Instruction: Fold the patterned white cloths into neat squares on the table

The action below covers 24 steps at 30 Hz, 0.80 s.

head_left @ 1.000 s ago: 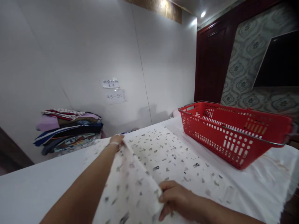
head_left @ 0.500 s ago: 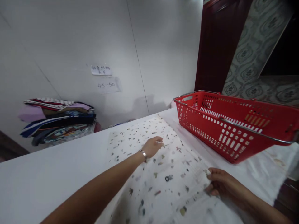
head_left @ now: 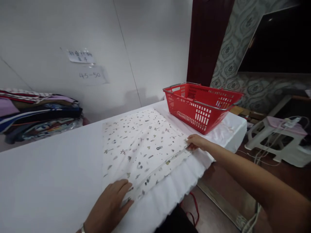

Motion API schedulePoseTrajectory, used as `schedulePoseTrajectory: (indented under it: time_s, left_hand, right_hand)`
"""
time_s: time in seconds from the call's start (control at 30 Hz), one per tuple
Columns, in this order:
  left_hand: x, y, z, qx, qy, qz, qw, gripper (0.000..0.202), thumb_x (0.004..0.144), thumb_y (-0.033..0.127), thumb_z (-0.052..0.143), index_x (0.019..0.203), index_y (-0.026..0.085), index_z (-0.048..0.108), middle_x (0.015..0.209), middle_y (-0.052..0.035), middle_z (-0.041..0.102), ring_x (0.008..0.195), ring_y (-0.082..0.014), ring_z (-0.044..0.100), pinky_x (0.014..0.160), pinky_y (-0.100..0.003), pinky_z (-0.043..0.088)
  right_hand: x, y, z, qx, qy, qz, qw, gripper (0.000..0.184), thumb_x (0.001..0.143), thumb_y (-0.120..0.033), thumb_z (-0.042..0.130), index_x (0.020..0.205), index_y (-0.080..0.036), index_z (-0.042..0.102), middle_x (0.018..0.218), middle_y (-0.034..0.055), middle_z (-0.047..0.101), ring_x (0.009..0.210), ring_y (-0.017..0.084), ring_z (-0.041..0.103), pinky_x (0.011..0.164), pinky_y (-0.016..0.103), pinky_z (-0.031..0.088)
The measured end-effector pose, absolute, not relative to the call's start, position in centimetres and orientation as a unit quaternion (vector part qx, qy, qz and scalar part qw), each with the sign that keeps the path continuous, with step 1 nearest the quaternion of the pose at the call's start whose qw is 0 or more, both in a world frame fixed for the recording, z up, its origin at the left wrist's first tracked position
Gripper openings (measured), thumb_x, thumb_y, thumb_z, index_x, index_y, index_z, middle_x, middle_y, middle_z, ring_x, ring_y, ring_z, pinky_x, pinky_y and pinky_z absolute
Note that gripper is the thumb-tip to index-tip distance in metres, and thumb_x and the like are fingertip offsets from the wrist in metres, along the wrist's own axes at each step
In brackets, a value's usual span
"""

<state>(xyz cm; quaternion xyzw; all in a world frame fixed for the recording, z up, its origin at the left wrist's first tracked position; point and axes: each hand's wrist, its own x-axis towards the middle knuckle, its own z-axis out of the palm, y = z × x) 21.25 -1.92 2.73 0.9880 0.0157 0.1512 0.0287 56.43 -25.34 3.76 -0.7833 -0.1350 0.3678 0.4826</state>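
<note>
A white cloth printed with small leaf and plant shapes lies folded on the white-covered table, with light creases running across it. My right hand pinches its right near corner between thumb and fingers. At the near left corner, my left hand has the cloth's edge between thumb and fingers; a bracelet circles that wrist. The cloth's near edge runs between both hands, with a second layer showing under it.
Beyond my right hand stands a red perforated basket with metal handles. A pile of folded clothes lies at the left by the wall. Handwritten paper labels hang above. Right of the table are a white stool and cables.
My left hand has come back from the middle of the cloth to its near left corner. My right hand still grips the cloth. The view has turned right and takes in more floor.
</note>
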Motion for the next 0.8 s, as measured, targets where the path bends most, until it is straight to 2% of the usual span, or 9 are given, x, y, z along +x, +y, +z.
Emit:
schedulePoseTrajectory:
  time_s: [0.2,0.3,0.4,0.47,0.63,0.8]
  left_hand:
    - [21.0,-3.0,2.5,0.987,0.024,0.156,-0.009,0.025,0.078,0.028,0.049,0.101,0.022,0.057,0.101,-0.0061,0.06,0.093,-0.0217,0.054,0.08,-0.038,0.043]
    - [20.8,-3.8,2.4,0.991,0.062,0.116,-0.004,0.032,0.073,0.013,0.046,0.102,0.02,0.057,0.102,-0.0064,0.058,0.093,-0.0211,0.052,0.079,-0.037,0.041]
    - [20.4,-4.3,2.7,0.991,0.113,0.071,0.002,0.032,0.067,0.004,0.04,0.089,0.019,0.059,0.093,-0.0051,0.059,0.086,-0.0188,0.053,0.075,-0.033,0.041]
    - [20.1,-4.4,3.3,0.987,0.142,0.072,-0.003,0.029,0.069,0.003,0.037,0.081,0.018,0.058,0.088,-0.0047,0.058,0.083,-0.0182,0.052,0.074,-0.032,0.041]
    - [18.7,-4.4,4.1,0.981,0.17,0.096,-0.003,0.026,0.071,0.005,0.036,0.079,0.019,0.056,0.088,-0.0039,0.057,0.082,-0.0176,0.052,0.073,-0.031,0.041]
    - [17.1,-3.4,1.5,0.982,0.161,0.093,0.027,0.028,0.068,0.006,0.038,0.082,0.021,0.057,0.088,-0.0035,0.058,0.084,-0.0175,0.054,0.077,-0.032,0.044]
  right_hand:
    - [57.6,-25.8,7.1,-0.796,-0.146,0.273,0.52,0.009,0.078,-0.016,0.05,0.068,-0.015,0.049,0.043,-0.0028,0.054,0.04,0.006,0.051,0.038,0.013,0.033]
    - [57.5,-27.3,6.6,-0.82,-0.122,0.278,0.486,0.014,0.077,-0.015,0.051,0.063,-0.014,0.048,0.038,-0.0021,0.051,0.035,0.007,0.046,0.035,0.015,0.03]
    - [57.0,-28.4,5.0,-0.838,-0.106,0.299,0.443,0.016,0.072,-0.013,0.055,0.058,-0.014,0.048,0.038,-0.0005,0.052,0.034,0.009,0.047,0.033,0.017,0.028]
    - [56.9,-28.7,4.1,-0.843,-0.111,0.305,0.429,0.017,0.072,-0.013,0.055,0.058,-0.014,0.048,0.041,0.0001,0.054,0.036,0.009,0.048,0.034,0.017,0.028]
    - [57.0,-28.3,3.8,-0.849,-0.148,0.301,0.408,0.015,0.074,-0.017,0.054,0.06,-0.014,0.05,0.043,-0.0017,0.054,0.037,0.007,0.046,0.036,0.016,0.028]
    - [56.5,-28.3,3.8,-0.874,-0.17,0.279,0.359,0.014,0.069,-0.016,0.057,0.057,-0.015,0.051,0.038,-0.0042,0.047,0.034,0.007,0.042,0.038,0.018,0.028]
